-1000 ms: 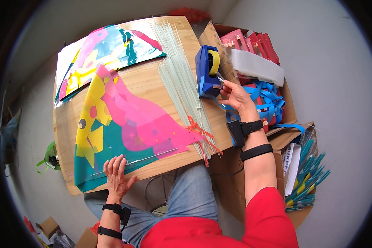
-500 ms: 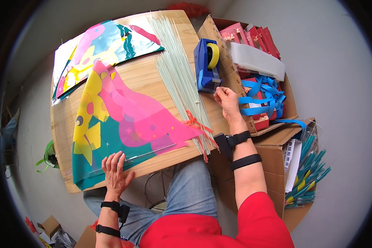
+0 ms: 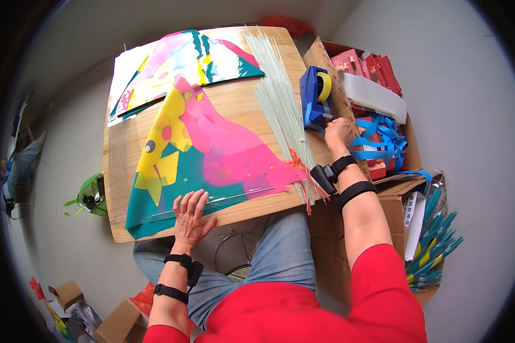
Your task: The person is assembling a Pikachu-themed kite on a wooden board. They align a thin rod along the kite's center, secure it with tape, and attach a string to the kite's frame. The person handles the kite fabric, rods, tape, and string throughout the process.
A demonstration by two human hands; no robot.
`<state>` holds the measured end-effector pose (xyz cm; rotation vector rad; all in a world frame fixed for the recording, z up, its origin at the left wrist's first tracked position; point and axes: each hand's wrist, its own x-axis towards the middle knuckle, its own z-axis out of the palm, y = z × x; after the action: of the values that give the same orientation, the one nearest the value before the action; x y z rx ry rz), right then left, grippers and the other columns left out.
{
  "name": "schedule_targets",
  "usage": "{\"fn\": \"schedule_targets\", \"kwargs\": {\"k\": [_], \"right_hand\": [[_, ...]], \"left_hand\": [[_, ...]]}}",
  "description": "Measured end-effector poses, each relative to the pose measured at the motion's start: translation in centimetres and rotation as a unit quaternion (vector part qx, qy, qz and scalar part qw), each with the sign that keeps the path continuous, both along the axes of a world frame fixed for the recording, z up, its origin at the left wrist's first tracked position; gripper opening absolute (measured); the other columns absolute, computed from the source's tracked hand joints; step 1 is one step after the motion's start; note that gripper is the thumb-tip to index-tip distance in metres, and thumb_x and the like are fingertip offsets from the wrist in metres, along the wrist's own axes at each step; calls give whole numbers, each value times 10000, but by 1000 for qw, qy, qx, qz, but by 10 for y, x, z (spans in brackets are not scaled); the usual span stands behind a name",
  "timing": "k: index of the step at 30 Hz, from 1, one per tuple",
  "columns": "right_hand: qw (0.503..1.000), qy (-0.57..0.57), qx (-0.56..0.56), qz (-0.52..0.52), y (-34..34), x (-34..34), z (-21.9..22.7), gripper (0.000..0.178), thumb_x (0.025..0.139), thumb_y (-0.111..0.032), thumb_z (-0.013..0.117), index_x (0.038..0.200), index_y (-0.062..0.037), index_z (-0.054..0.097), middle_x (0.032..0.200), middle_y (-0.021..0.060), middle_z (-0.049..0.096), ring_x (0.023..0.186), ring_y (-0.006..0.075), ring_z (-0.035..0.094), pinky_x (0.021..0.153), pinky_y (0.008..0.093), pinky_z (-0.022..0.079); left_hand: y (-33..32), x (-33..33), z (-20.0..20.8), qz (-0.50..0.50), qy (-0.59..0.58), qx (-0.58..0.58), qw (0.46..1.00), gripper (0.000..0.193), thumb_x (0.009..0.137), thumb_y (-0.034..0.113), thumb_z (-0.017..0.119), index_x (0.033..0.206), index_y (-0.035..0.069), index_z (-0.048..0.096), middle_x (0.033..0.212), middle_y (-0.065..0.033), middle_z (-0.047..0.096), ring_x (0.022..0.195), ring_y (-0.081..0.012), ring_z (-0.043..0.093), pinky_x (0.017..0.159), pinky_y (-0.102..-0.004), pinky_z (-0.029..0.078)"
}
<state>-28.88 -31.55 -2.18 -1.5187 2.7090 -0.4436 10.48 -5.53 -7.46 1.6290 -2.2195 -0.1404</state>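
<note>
Left of the tape holder (image 3: 311, 94), the sheet (image 3: 226, 140) points its long side right; left hand (image 3: 190, 222) touches it, fingers apart; right hand (image 3: 339, 132), fingers together.

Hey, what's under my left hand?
Your left hand rests on the printed sheet, with a thin pale rod showing beside it; whatever your hand covers is hidden.

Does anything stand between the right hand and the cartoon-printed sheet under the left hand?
Yes: a bundle of thin pale rods lies on the table between the right hand and the sheet. The left hand touches the sheet.
</note>
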Motion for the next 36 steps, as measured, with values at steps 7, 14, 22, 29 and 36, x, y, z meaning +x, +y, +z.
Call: {"fn": "schedule_targets", "kwargs": {"k": [7,14,22,29,36], "right_hand": [[925,-343,-91,135,45,-15,8,214,904,-208,711,969,-6,737,859,64,748,728,142,662,653,303,523],[592,-752,226,179,180,142,43,340,949,-63,613,1284,-22,568,1150,62,636,751,49,562,648,185,457],[633,-733,220,118,229,222,-7,429,925,-16,629,1331,7,492,1002,56,681,752,25,555,627,167,429],[675,-716,130,125,222,246,-19,212,926,8,598,1089,-50,475,1021,133,705,697,28,524,584,176,404],[686,-698,168,118,227,252,-28,117,901,57,490,974,-35,481,963,119,733,841,75,614,748,230,477]], "left_hand": [[-4,-1,1,-6,2,-25,1000,877,752,405,764,1482,128,364,1474,-69,431,1365,-284,389,1171,-500,215],[7,28,21,103,226,-42,968,547,860,196,705,1364,90,524,1358,-90,540,1253,-294,490,1092,-465,335],[7,58,31,185,337,111,917,288,962,46,601,1247,45,647,1059,-83,697,939,-176,641,854,-299,517],[-7,47,11,131,267,-14,955,470,908,-90,559,1356,54,561,1134,-96,673,1020,-222,628,901,-338,511],[-3,41,-10,76,170,-48,981,578,813,-172,498,1327,90,523,1267,-102,617,1168,-310,565,1034,-418,399]]}}
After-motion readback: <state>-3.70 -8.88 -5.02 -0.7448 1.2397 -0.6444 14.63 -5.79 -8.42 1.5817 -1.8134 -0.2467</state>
